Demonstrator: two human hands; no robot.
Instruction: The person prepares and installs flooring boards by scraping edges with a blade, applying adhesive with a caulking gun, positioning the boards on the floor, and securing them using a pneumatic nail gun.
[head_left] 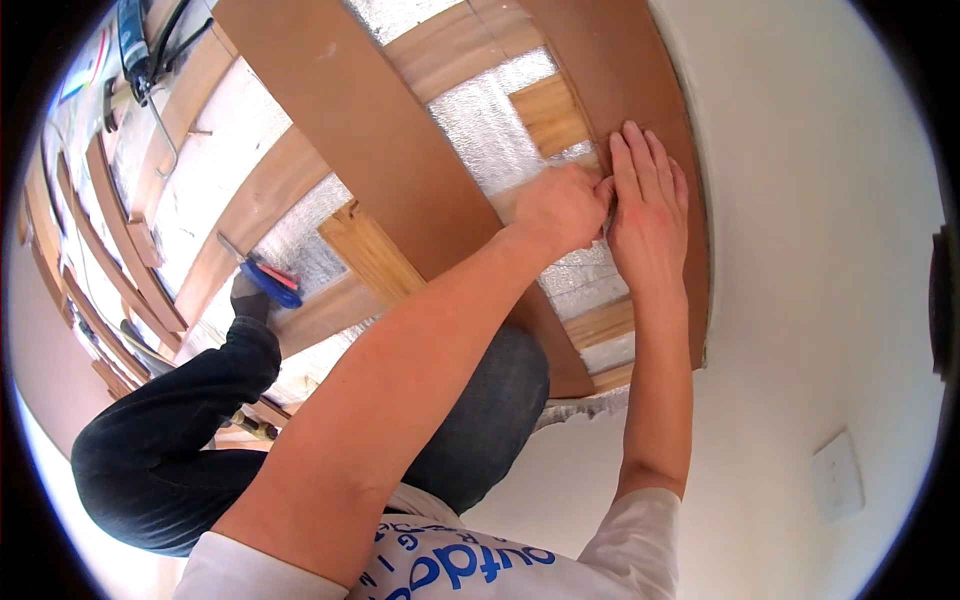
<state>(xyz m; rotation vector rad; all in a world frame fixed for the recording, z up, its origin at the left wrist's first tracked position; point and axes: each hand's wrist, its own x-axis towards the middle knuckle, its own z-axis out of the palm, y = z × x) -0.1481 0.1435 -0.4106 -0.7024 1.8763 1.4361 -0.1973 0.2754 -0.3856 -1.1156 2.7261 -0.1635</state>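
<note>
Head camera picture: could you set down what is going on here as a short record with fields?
Setting: wooden floor framing with silver foil insulation between the timbers, beside a white wall
Left hand: closed into a loose fist, pressed on the edge of the narrow brown board by the wall
Right hand: flat, fingers spread on the same board
Hands: touching each other
Also there: wide brown board lying across the frame; blue tool by the person's foot
Posture: kneeling in dark trousers
</note>
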